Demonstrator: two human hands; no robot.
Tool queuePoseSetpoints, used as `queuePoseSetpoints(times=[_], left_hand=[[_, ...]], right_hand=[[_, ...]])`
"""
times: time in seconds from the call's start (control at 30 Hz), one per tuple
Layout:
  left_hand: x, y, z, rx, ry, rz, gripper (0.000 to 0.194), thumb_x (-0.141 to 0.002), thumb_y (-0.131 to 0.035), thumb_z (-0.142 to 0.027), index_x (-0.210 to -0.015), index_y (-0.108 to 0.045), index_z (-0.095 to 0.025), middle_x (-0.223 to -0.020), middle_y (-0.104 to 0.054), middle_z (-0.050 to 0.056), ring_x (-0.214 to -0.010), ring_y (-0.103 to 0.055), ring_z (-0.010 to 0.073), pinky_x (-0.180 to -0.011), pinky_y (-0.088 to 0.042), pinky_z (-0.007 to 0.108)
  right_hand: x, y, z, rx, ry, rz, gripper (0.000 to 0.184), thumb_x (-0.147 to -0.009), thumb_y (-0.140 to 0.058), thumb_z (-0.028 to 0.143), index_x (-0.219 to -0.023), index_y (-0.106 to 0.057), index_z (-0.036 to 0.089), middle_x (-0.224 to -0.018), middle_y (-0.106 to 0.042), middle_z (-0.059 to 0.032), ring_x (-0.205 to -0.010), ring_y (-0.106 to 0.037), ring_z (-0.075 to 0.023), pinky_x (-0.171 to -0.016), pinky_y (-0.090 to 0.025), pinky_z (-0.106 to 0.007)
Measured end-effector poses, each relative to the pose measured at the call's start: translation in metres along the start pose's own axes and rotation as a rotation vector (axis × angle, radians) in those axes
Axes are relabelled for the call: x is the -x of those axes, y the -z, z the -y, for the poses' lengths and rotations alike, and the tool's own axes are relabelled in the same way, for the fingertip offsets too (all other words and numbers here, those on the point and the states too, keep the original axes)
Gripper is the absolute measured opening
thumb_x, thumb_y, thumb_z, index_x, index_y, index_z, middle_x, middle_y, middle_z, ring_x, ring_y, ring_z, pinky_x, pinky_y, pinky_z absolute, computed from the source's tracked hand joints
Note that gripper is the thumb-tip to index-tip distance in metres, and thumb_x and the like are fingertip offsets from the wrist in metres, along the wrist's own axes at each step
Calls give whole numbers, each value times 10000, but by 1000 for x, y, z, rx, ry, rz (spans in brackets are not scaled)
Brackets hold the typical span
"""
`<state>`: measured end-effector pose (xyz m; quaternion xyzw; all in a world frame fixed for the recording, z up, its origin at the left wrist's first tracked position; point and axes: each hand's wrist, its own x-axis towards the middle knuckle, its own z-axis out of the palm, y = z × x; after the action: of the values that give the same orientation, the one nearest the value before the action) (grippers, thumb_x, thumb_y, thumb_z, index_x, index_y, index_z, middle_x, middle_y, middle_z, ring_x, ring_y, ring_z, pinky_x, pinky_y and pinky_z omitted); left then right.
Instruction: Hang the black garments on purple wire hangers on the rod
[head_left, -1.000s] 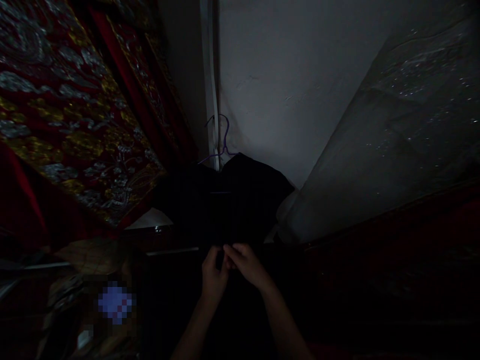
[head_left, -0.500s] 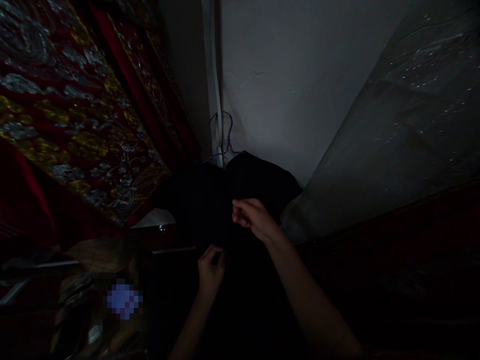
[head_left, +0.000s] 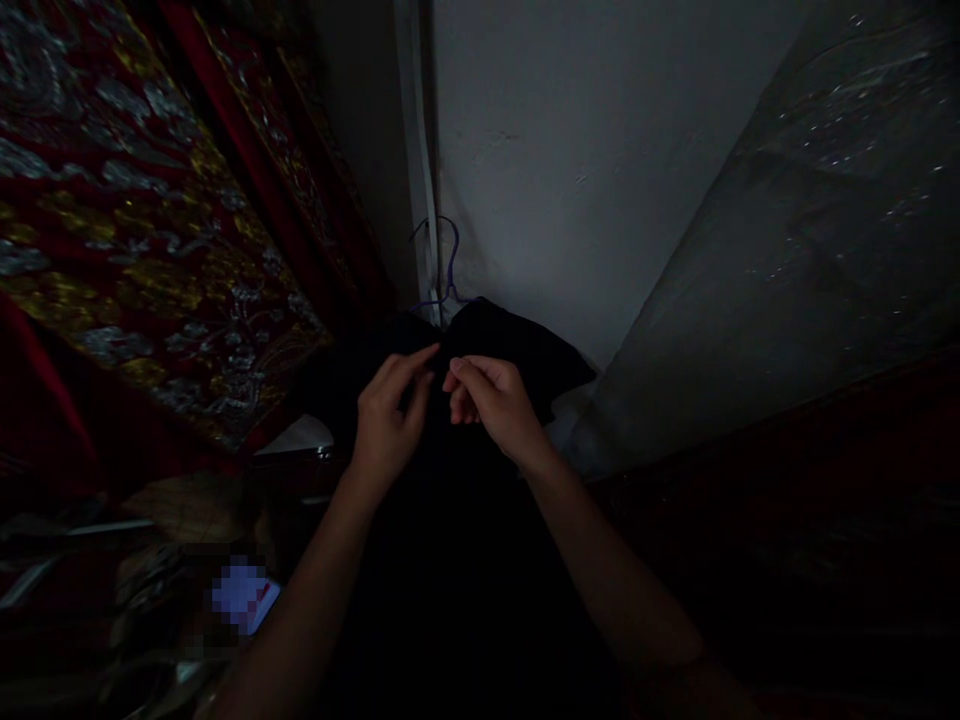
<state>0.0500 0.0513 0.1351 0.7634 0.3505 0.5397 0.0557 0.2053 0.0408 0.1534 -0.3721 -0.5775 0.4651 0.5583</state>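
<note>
A black garment [head_left: 517,345] with short sleeves hangs on a thin purple hanger [head_left: 452,262] against the pale wall. My left hand [head_left: 394,405] is at the upper front of the garment, its index finger stretched toward the neckline and the thumb apart from it. Just to its right, my right hand [head_left: 495,395] is closed, thumb against curled fingers, over the garment's chest. Whatever the right fingers pinch is too dark to make out. The garment's lower part fades into blackness.
Red cloth with silver and gold embroidery [head_left: 172,230] hangs on the left. A clear plastic sheet [head_left: 810,220] covers the right side. A pale strap [head_left: 424,130] runs down to the hanger. A lit, blurred-out screen [head_left: 244,595] is at lower left.
My left hand has risen from lower on the garment to beside the right hand, its index finger now extended. My right hand has shifted slightly up and left, still closed.
</note>
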Motion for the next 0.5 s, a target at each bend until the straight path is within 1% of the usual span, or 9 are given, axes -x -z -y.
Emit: queuePoseSetpoints(times=[0.03, 0.1, 0.2, 0.27, 0.33, 0.4, 0.43, 0.47, 0.5], left_hand=[[-11, 1, -3, -12, -40, 19, 200, -960, -549, -165, -1111, -679, -186, -968, -696, 50, -884, -659, 155, -819, -511, 284], [-23, -1, -5, -42, -90, 43, 123, -949, -561, -156, -991, -677, -171, -925, -699, 46, -857, -662, 154, -792, -510, 269], [-25, -6, -5, -89, -87, -5, 104, -958, -552, -189, -980, -652, -172, -907, -698, 38, -840, -660, 156, -775, -506, 266], [-25, -2, -2, -96, -22, -125, 122, -965, -547, -243, -988, -647, -178, -909, -693, 31, -849, -654, 157, -780, -501, 265], [-26, 12, 9, -70, 84, -327, 151, -955, -561, -299, -992, -645, -179, -914, -680, 23, -874, -641, 159, -803, -494, 271], [-24, 32, 30, 26, 223, -573, 162, -926, -593, -335, -968, -634, -183, -871, -648, 2, -842, -615, 149, -793, -485, 274], [-21, 42, 43, 108, 303, -672, 161, -910, -608, -344, -933, -623, -186, -828, -624, -12, -796, -597, 139, -767, -481, 272], [-15, 52, 58, 210, 395, -748, 159, -901, -610, -350, -890, -606, -191, -770, -592, -28, -729, -571, 125, -722, -471, 265], [-7, 61, 72, 330, 499, -723, 189, -911, -586, -368, -834, -582, -196, -708, -562, -38, -664, -548, 115, -676, -462, 262]], right_hand=[[0, 1, 1, 32, 28, -4, 362, -893, -532, 497, -715, -597, 188, -442, -546, 43, -375, -482, -87, -417, -342, -197], [-3, 1, -3, 117, 89, -46, 358, -930, -501, 473, -731, -595, 190, -451, -537, 46, -397, -493, -94, -445, -348, -207], [-9, -4, -25, 269, 148, -147, 359, -971, -463, 418, -711, -573, 196, -489, -540, 34, -452, -517, -107, -487, -349, -220], [-11, -7, -49, 329, 98, -170, 357, -975, -452, 364, -680, -563, 197, -496, -540, 26, -465, -515, -112, -495, -340, -225], [-7, -10, -73, 333, -18, -135, 344, -965, -451, 316, -664, -567, 195, -472, -529, 27, -442, -491, -112, -483, -324, -227], [4, -11, -93, 293, -119, -80, 330, -953, -453, 300, -666, -575, 193, -446, -521, 32, -414, -466, -111, -470, -312, -227], [12, -12, -99, 264, -146, -52, 328, -947, -457, 309, -664, -575, 193, -442, -521, 32, -409, -463, -110, -469, -312, -226], [21, -13, -104, 229, -160, -26, 330, -941, -462, 327, -661, -574, 194, -443, -524, 32, -408, -467, -110, -470, -317, -225], [31, -14, -107, 192, -165, 1, 336, -935, -469, 352, -656, -571, 195, -447, -526, 32, -410, -475, -110, -475, -326, -225]])
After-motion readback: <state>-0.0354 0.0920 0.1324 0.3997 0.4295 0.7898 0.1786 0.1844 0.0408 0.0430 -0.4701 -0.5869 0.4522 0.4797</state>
